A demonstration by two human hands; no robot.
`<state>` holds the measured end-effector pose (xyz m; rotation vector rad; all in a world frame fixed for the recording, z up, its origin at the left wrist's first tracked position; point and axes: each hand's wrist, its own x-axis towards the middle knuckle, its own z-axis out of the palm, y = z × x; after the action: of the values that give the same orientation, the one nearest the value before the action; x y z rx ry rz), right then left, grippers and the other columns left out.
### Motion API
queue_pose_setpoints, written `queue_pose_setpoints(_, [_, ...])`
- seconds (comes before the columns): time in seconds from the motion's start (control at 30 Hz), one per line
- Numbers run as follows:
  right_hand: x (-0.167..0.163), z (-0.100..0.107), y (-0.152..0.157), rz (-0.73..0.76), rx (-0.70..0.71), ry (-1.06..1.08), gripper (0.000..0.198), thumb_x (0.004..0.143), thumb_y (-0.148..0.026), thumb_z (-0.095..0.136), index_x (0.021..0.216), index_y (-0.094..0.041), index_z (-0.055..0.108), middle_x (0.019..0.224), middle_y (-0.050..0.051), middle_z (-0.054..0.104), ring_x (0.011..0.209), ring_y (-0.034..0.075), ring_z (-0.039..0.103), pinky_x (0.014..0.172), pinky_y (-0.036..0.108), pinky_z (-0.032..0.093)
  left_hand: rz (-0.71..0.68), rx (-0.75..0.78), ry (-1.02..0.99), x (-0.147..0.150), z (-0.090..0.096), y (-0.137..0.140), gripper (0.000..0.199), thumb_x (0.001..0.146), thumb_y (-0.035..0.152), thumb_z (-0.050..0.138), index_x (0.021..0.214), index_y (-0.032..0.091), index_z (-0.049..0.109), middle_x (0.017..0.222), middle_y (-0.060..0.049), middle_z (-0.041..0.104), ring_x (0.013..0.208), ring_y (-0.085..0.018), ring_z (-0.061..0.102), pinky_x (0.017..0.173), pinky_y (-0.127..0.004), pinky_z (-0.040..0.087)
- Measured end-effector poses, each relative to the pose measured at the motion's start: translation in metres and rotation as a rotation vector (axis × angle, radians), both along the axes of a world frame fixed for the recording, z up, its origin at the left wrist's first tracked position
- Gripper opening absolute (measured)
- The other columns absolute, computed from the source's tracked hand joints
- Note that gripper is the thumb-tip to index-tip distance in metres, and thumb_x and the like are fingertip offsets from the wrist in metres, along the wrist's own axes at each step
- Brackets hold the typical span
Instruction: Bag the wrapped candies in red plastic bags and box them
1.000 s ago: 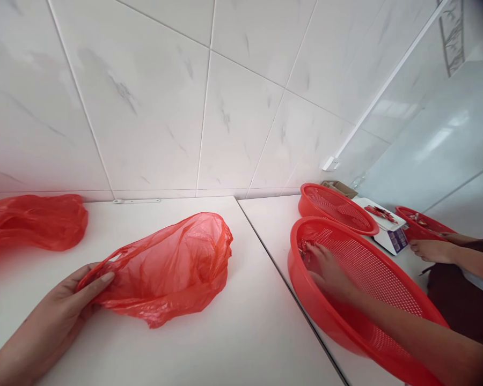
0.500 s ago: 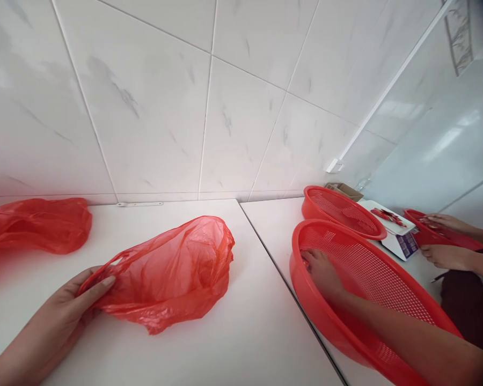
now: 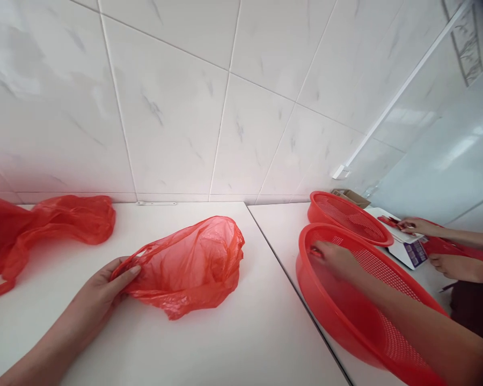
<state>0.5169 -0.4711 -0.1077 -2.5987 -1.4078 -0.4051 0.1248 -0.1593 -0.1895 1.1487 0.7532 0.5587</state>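
Observation:
My left hand (image 3: 115, 281) pinches the handle end of a thin red plastic bag (image 3: 193, 268), whose mouth gapes toward me on the white table. Inside the near red mesh basket (image 3: 364, 316), by its far left wall, is my right hand (image 3: 330, 256). Its fingers are closed around something small and red, too little shown to name. Another red plastic bag (image 3: 74, 217) lies crumpled at the far left, apart from my left hand.
A second red basket (image 3: 346, 217) stands behind the near one. Beyond it are a white scale (image 3: 406, 251) bearing small red items and a cardboard box (image 3: 352, 197). At the right, a co-worker's hand (image 3: 412, 225) reaches over the scale. A dark seam separates two tabletops.
My right hand has risen slightly within the basket, fingers closed. The view has shifted left, and my left hand keeps its hold on the bag. The co-worker's hand has moved onto the scale.

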Motion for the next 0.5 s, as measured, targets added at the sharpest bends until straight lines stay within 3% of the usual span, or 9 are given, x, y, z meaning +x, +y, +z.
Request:
queue_pose_setpoints(0.17, [-0.011, 0.049, 0.024, -0.039, 0.216, -0.117, 0.022, 0.087, -0.037, 0.053, 0.103, -0.023, 0.055, 0.099, 0.006, 0.065, 0.086, 0.019, 0.06, 0.069, 0.027, 0.041, 0.014, 0.025, -0.032, 0.001, 0.003, -0.004, 0.027, 0.072, 0.041, 0.072, 0.09, 0.022, 0.065, 0.087, -0.003, 0.066, 0.077, -0.019, 0.063, 0.068, -0.026, 0.052])
queue_pose_setpoints(0.3, [-0.067, 0.076, 0.082, 0.353, 0.396, -0.23, 0.024, 0.084, -0.036, 0.059, 0.103, -0.022, 0.058, 0.092, 0.003, 0.065, 0.079, 0.016, 0.059, 0.072, 0.025, 0.042, 0.006, 0.063, -0.078, 0.001, 0.006, -0.01, 0.025, 0.077, 0.041, 0.067, 0.088, 0.02, 0.061, 0.084, -0.002, 0.064, 0.076, -0.018, 0.061, 0.07, -0.027, 0.049])
queue_pose_setpoints(0.4, [-0.12, 0.074, 0.136, 0.667, 0.406, -0.174, 0.024, 0.083, -0.038, 0.061, 0.1, -0.022, 0.06, 0.079, 0.0, 0.063, 0.067, 0.014, 0.056, 0.062, 0.024, 0.041, 0.014, 0.087, -0.096, 0.0, 0.005, -0.012, 0.026, 0.078, 0.042, 0.065, 0.088, 0.018, 0.059, 0.083, -0.002, 0.062, 0.076, -0.017, 0.059, 0.07, -0.028, 0.047])
queue_pose_setpoints(0.5, [-0.164, 0.05, 0.186, 0.82, 0.448, -0.119, 0.021, 0.083, -0.037, 0.061, 0.097, -0.021, 0.061, 0.074, 0.0, 0.06, 0.064, 0.014, 0.054, 0.06, 0.025, 0.042, 0.028, 0.106, -0.114, 0.0, 0.003, -0.012, 0.028, 0.078, 0.043, 0.065, 0.087, 0.018, 0.058, 0.081, -0.002, 0.062, 0.073, -0.016, 0.058, 0.068, -0.027, 0.046])
